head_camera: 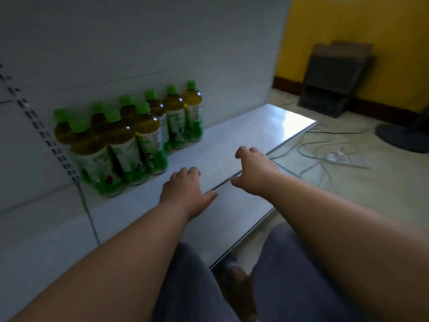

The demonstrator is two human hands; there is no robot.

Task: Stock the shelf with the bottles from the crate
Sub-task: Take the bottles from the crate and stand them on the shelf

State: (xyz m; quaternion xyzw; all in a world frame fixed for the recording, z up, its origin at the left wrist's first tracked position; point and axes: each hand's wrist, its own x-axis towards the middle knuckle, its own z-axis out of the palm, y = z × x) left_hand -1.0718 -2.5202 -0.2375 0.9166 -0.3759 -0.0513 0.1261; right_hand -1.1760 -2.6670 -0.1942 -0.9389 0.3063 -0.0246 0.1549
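Note:
Several green-capped tea bottles (130, 135) with green-and-white labels stand in two rows at the left end of the white shelf (243, 135), against its back panel. My left hand (185, 189) hovers over the shelf's front part, right of the bottles, fingers curled down and holding nothing. My right hand (253, 170) hangs over the shelf's front edge, fingers spread and bent, empty too. A dark crate (334, 77) leans against the yellow wall far to the right, and I cannot see inside it.
A white slotted upright (46, 133) runs down the shelf's left side. On the floor to the right lie a white power strip (348, 160) with cables and a dark round fan base (404, 135). My legs and one foot show below the shelf edge.

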